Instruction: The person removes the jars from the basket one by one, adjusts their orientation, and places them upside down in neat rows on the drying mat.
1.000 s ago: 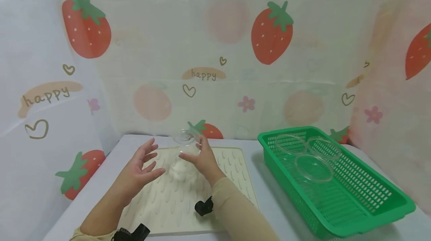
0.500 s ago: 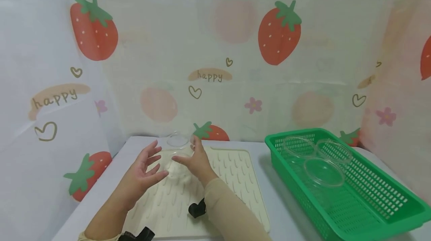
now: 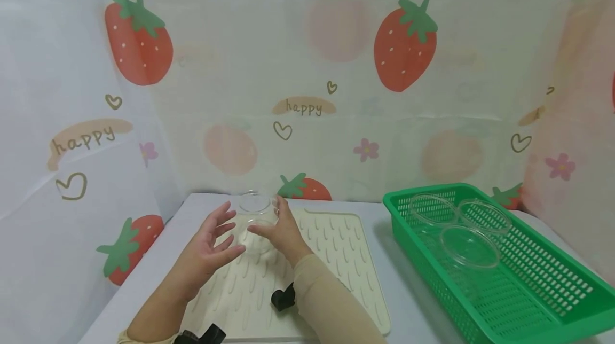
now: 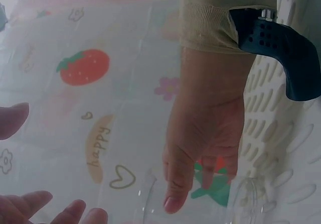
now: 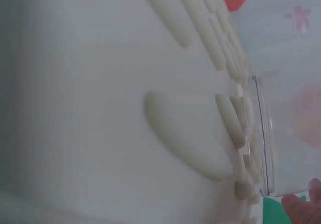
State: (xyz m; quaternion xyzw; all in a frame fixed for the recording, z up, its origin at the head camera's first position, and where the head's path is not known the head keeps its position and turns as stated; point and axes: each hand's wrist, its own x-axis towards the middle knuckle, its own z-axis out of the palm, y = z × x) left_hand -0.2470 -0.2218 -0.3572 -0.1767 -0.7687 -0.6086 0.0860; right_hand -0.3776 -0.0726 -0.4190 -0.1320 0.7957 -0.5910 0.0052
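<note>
A clear round container [image 3: 254,211] stands at the back of the ribbed cream mat [image 3: 326,226]. My right hand [image 3: 283,234] holds it from the right, thumb across the near side and fingers round the far side. Through the clear wall, parts of those fingers show in the left wrist view, below the right hand's thumb [image 4: 175,196]. In the right wrist view, the rim [image 5: 265,138] lies close to the mat's ribs, with fingertips [image 5: 301,209] beside the wall. My left hand [image 3: 211,242] is held to the container's left, fingers spread and apart from it.
A green slotted basket [image 3: 408,242] sits on the right of the white table [image 3: 384,237], with clear round containers [image 3: 471,246] at its far end. Strawberry-printed cloth [image 3: 307,39] encloses the back and sides. Each wrist carries a black mount [image 3: 283,298].
The container, tilted in my right hand one second ago, has come down upright onto the mat, slightly leftward. The left hand keeps its spread pose. The head view has shifted a little.
</note>
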